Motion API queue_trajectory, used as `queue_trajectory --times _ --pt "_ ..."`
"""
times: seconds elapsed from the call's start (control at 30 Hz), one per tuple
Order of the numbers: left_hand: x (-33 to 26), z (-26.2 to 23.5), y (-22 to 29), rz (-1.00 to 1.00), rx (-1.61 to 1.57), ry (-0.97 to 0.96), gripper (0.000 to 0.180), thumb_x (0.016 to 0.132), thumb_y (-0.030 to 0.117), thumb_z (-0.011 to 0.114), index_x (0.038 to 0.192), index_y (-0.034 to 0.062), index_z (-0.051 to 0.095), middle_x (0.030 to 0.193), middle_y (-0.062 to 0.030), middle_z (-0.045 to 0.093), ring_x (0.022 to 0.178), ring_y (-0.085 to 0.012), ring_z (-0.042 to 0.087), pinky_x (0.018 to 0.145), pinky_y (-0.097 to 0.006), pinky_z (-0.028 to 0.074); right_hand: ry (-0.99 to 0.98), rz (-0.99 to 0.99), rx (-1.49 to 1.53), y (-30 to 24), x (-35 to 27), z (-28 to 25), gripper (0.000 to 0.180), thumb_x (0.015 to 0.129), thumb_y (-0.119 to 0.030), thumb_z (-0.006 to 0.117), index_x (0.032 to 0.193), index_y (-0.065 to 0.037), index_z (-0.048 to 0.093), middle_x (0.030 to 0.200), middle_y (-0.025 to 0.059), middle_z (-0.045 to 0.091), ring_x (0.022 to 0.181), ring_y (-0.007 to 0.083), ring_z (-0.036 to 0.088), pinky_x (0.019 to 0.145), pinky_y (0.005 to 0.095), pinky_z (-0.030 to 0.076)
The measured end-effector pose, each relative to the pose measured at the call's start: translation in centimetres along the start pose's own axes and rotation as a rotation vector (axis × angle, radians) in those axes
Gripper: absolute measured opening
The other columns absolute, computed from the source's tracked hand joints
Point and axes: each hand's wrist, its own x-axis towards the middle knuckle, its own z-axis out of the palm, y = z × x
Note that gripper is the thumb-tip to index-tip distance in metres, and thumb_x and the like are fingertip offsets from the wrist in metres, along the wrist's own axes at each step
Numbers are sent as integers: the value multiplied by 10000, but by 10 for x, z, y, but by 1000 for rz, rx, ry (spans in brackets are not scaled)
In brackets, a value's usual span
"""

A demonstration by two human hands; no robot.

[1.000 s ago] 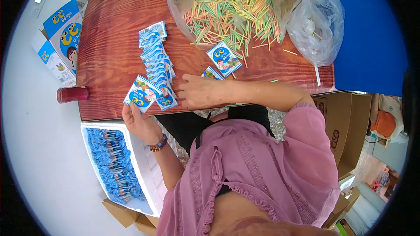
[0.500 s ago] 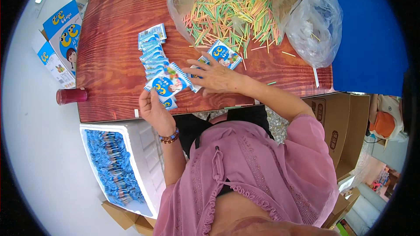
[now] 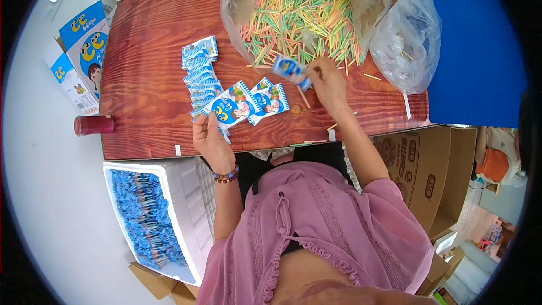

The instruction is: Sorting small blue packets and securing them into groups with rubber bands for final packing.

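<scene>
Nearest, left hand (image 3: pixel 210 138) gripping a blue-and-white printed paper sachet (image 3: pixel 230 107) above the near edge of the reddish wooden table (image 3: pixel 141 79). Farther right, right hand (image 3: pixel 327 82) pinching another small blue sachet (image 3: pixel 291 69). Beyond, clear plastic bag of coloured thin sticks (image 3: pixel 305 17).

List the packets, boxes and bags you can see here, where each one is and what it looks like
Blue and white sachet: flat, in the left hand.
Small blue sachet: in the right hand, by the sticks.
Sachet row: overlapping, table middle.
Clear plastic bag: far edge, holding coloured sticks.
Blue and white cartons: left of the table.
White foam box: lower left, full of blue sachets.
Brown cardboard boxes: right, under the table.
</scene>
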Motion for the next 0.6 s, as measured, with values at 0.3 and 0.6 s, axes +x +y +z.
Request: queue_trajectory --times 0.3,0.6 --pt "6 13 -10 -54 -33 -1 50 924 47 590 963 17 583 900 -15 612 801 -56 553 718 -214 442 -432 63 451 -34 10 31 66 890 -73 606 880 -8 609 806 21 627 784 89 581 718 247 464" --pt "8 30 -22 -123 92 -126 92 915 50 604 997 13 589 885 5 605 757 -23 515 659 -186 418 -614 44 775 -68 26 21 125 893 -89 612 976 -3 649 896 18 657 809 63 596 722 220 472"
